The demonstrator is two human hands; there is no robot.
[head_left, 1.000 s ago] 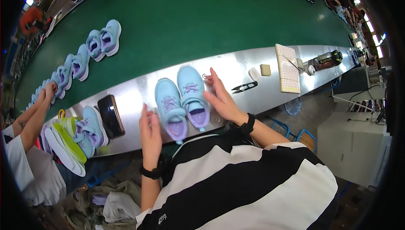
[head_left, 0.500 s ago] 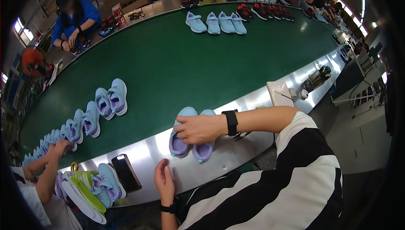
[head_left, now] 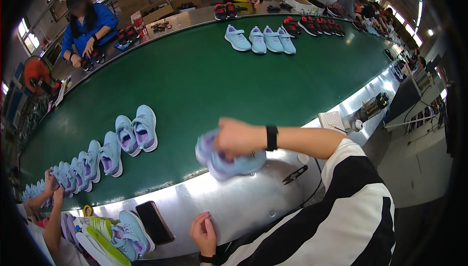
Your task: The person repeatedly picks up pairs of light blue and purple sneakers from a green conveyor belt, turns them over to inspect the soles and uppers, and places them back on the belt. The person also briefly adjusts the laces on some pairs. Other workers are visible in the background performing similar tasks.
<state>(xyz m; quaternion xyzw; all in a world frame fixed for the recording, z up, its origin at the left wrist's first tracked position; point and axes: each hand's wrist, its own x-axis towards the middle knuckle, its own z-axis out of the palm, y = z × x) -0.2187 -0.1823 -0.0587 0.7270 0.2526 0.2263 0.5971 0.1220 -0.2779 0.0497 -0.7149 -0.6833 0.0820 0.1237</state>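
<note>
A pair of light blue sneakers (head_left: 234, 167) with lilac linings hangs above the near edge of the green belt, smeared by motion. My right hand (head_left: 239, 137) grips the pair from above; its fingers are partly hidden among the shoe openings. Lower down, my left hand (head_left: 204, 233) rests over the metal ledge with fingers loosely curled and nothing in them. Black thread snips (head_left: 295, 175) lie on the ledge to the right of the sneakers.
Blue sneakers (head_left: 111, 154) line the belt (head_left: 190, 80) at left, where a co-worker's hands (head_left: 52, 188) touch them. A phone (head_left: 155, 222) and another blue shoe (head_left: 132, 234) lie on the ledge (head_left: 195, 195). More blue sneakers (head_left: 265, 40) stand at the far side. A bottle (head_left: 374, 106) is at right.
My right hand has lifted the pair of sneakers off the ledge and turned it, toward the belt. The thread snips have come into fuller view. My left hand's fingers are more curled.
</note>
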